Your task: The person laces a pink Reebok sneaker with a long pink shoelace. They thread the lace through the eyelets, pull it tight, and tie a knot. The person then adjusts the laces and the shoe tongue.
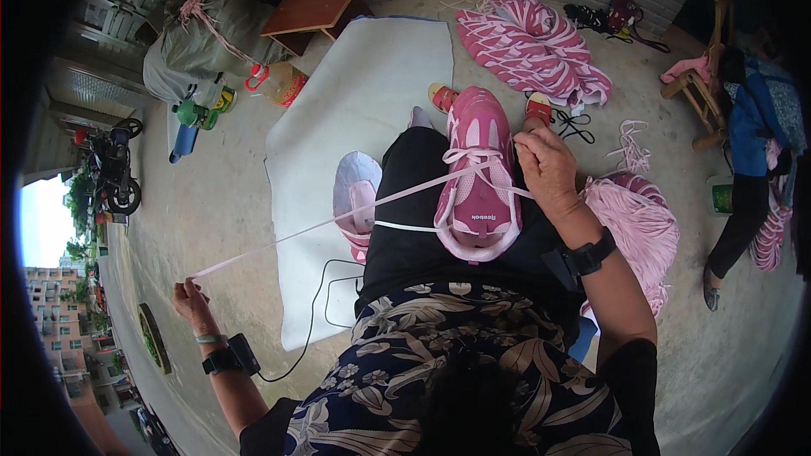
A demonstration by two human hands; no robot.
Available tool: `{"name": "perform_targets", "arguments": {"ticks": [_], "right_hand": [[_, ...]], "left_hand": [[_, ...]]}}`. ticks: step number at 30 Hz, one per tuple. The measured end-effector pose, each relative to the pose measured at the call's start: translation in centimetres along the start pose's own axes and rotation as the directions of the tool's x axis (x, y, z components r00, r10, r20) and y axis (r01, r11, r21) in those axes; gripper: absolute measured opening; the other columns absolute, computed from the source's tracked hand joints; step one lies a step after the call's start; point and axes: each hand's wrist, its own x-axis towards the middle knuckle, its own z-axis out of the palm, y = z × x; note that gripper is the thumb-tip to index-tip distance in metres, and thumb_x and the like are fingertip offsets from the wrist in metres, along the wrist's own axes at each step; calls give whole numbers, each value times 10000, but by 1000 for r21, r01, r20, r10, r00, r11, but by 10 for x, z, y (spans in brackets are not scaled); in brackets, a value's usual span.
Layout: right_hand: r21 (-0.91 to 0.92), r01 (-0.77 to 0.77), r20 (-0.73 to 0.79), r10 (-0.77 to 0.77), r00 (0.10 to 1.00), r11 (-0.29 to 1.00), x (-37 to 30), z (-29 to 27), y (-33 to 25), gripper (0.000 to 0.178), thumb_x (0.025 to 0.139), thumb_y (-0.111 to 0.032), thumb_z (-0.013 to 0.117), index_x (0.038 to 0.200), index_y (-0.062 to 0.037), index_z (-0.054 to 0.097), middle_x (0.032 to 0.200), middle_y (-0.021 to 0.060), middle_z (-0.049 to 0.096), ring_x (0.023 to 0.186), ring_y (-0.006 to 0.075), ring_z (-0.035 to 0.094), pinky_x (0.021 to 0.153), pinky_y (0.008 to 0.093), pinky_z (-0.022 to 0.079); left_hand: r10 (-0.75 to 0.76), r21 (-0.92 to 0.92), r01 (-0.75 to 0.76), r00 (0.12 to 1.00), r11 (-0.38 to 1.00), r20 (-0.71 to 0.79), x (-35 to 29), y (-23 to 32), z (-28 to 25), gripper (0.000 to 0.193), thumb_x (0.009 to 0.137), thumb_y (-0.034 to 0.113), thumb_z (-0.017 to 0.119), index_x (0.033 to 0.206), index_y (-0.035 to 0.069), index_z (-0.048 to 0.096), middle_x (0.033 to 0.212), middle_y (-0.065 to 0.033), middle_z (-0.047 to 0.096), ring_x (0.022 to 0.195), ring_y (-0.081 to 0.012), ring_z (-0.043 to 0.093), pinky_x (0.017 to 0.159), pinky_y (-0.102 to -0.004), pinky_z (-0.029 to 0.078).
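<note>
- Pink shoe rests on my lap, just below my right hand, whose fingers pinch the lace at its eyelets.
- My left hand grips the lace's far end, pulled taut.
- I judge lacing partly done; upper eyelets remain.
- No containers near my fingers; a second shoe lies beside my knee.

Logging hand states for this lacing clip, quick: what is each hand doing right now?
Left hand: closed, pulling the pink shoelace taut out to the side.
Right hand: closed on the lace beside the pink sneaker on the lap.
</note>
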Motion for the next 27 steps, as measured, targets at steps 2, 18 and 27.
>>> {"name": "perform_targets", "arguments": {"ticks": [2, 18, 27], "right_hand": [[21, -61, 110, 59, 992, 998, 7, 8, 3, 142, 717, -113, 618, 856, -84, 605, 792, 76, 581, 780, 277, 568, 693, 358, 461], [659, -318, -209, 573, 793, 681, 16, 28, 33, 64, 822, -8, 455, 856, -30, 505, 684, 48, 562, 626, 121, 556, 596, 258, 458], [859, -267, -117, 674, 729, 437, 1, 10, 20, 58, 878, -74, 516, 902, -23, 525, 812, 94, 607, 702, 200, 623, 698, 299, 533]], "left_hand": [[-42, -233, 55, 997, 971, 59, -1, 25, 9, 175, 834, 152, 549, 692, 50, 547, 623, -42, 552, 413, -73, 393, 397, -237, 341], [327, -797, 581, 794, -164, 512, 70, 98, 52, 594, 861, 50, 525, 1321, -130, 195, 589, 16, 366, 468, -69, 348, 517, -220, 318], [235, -830, 539, 833, -143, 500, 58, 69, 56, 119, 898, 89, 499, 848, -11, 457, 671, -99, 487, 473, -90, 363, 516, -242, 347]]}}
